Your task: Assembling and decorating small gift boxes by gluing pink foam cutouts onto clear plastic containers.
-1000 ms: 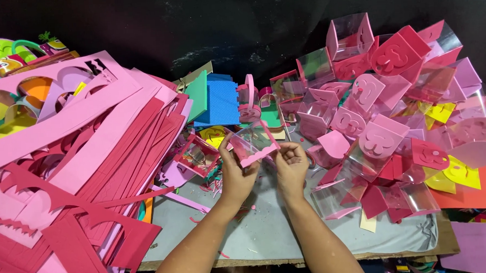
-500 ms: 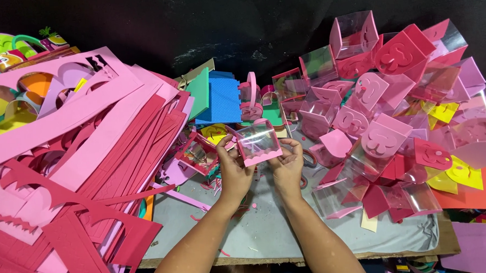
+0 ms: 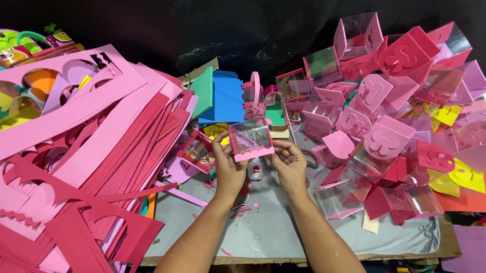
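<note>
holding a small clear plastic box [image 3: 251, 139] up over the middle of the counter [image 3: 269, 228], between both hands. box: see-through film walls, squarish, with a pink foam band along its lower front, cut in a scalloped wavy edge. left hand [image 3: 228, 167] curled on the box's left lower corner, thumb up along the side, fingers closed behind it. right hand [image 3: 290, 161] just beside the box's right lower corner, fingers loosely bent, fingertips at the pink edge; cannot tell if gripping or only touching.

lying under the hands, a grey cloth-like cover on the counter, sprinkled with tiny pink foam scraps [image 3: 240, 205]. standing between the wrists, a small white glue bottle [image 3: 255, 169], partly hidden.

piled to the left, a thick heap of flat foam sheets [image 3: 80, 160] in pale pink, hot pink and deep red, matte and soft-looking, many with cut-out arches and zigzag edges. resting behind the box, a blue textured foam block [image 3: 227, 99] with a green sheet [image 3: 203, 92] leaning beside it.

heaped to the right, a mound of finished boxes [image 3: 384, 108]: glossy clear film sides, pink foam panels with rounded tab shapes and face-like cut-outs, a few yellow pieces [image 3: 466, 176] among them.
</note>
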